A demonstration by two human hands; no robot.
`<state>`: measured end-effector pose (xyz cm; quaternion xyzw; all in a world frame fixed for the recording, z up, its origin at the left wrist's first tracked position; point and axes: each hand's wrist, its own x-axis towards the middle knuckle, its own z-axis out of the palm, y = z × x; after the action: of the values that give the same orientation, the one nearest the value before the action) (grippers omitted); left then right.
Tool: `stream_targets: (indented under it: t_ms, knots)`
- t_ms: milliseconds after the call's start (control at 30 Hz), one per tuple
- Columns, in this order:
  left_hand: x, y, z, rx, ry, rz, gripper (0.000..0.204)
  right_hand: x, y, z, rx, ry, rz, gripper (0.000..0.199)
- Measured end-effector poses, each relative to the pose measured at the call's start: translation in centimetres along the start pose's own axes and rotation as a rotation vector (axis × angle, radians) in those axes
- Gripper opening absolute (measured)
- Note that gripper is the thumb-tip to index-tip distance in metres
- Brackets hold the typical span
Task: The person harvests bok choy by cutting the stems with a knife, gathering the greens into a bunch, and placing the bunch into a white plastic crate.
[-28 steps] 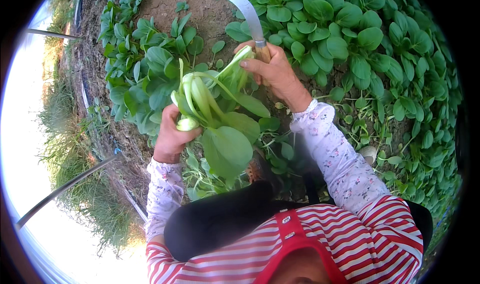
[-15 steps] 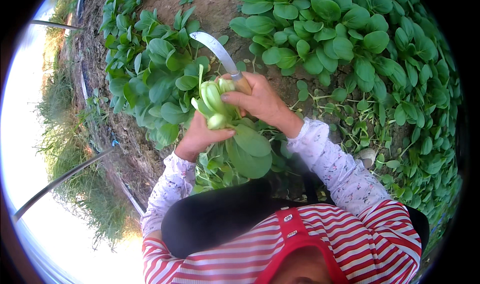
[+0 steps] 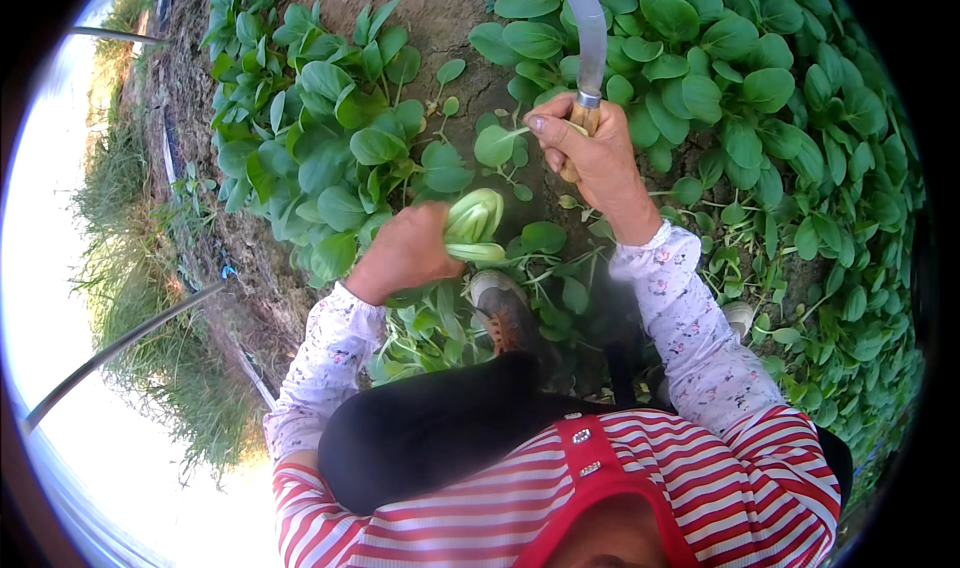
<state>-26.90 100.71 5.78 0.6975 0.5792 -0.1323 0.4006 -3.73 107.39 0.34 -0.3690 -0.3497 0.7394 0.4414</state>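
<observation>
My left hand (image 3: 403, 252) is closed round a head of bok choy (image 3: 474, 222), its pale green stalk end turned to the right. Up and to the right, my right hand (image 3: 605, 168) grips a curved harvesting knife (image 3: 588, 53) by its wooden handle, the blade pointing upward. Between that hand's thumb and forefinger is the stalk of a single loose leaf (image 3: 494, 146). The two hands are apart, and the knife does not touch the bok choy. Most of the head's leaves are hidden behind my left hand.
Growing bok choy plants (image 3: 325, 158) stand at the left, with a denser bed (image 3: 740, 98) along the right. Loose leaves (image 3: 435, 333) lie near my shoe (image 3: 503, 313). A thin pole (image 3: 120, 353) crosses the left edge beside tall grass (image 3: 130, 268).
My right hand has moved up and right with the knife, away from the bok choy, taking a single leaf along. The bok choy has turned in my left hand, uncovering my shoe.
</observation>
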Motion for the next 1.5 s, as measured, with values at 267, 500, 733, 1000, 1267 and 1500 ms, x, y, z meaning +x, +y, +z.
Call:
stream_targets:
  t_ms: [267,500,733,1000,1267,1500]
  knots:
    - [2.2,-3.1,-1.1,0.687,0.084,-0.127,0.02,1.5,7.7,0.4,-1.012,-0.24,0.195,0.036]
    - [-0.8,-7.6,1.0,0.732,0.035,-0.259,0.021,3.2,11.8,4.4,-0.924,-0.402,0.269,0.035]
    - [-1.7,-8.6,1.4,0.654,0.155,-0.287,0.022,4.0,12.9,6.0,-0.91,-0.413,0.352,0.036]
    - [-2.0,-10.4,1.8,0.624,0.183,-0.272,0.026,2.8,11.8,6.5,-0.997,-0.425,0.285,0.03]
    - [-1.8,-11.0,2.5,0.593,0.245,-0.26,0.029,4.4,14.5,6.9,-1.031,-0.442,0.316,0.034]
    - [-3.7,-8.6,1.8,0.408,0.253,-0.3,0.034,1.4,13.6,4.6,-0.933,-0.403,0.355,0.029]
